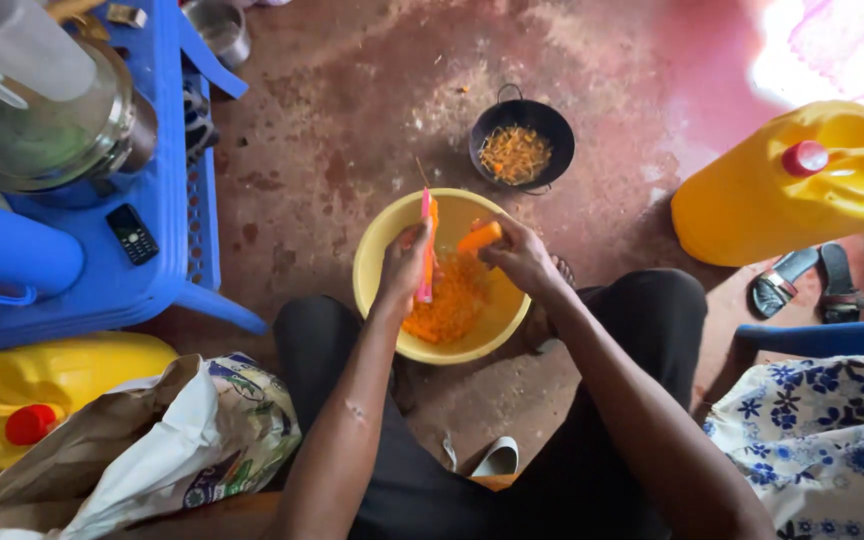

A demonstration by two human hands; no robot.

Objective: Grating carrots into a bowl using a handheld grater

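a yellow jerrycan (787, 190) lies on the red floor (352, 130) at the right, well apart from the yellow bowl (377, 250) between the person's knees. a small black pan (544, 125) of orange shreds sits just beyond the bowl. over the bowl, the left hand (402, 265) grips a pink grater (426, 245) upright, and the right hand (520, 255) pinches a carrot piece (479, 237) against it; grated carrot (447, 305) lies in the bowl.

Partly hidden behind left hand (404, 262): pink grater (426, 250). Carrot piece (479, 237) half-covered by right hand (522, 258). Cut off at frame edges: yellow jerrycan (22, 395), blue table (102, 290), floral cloth (832, 440).
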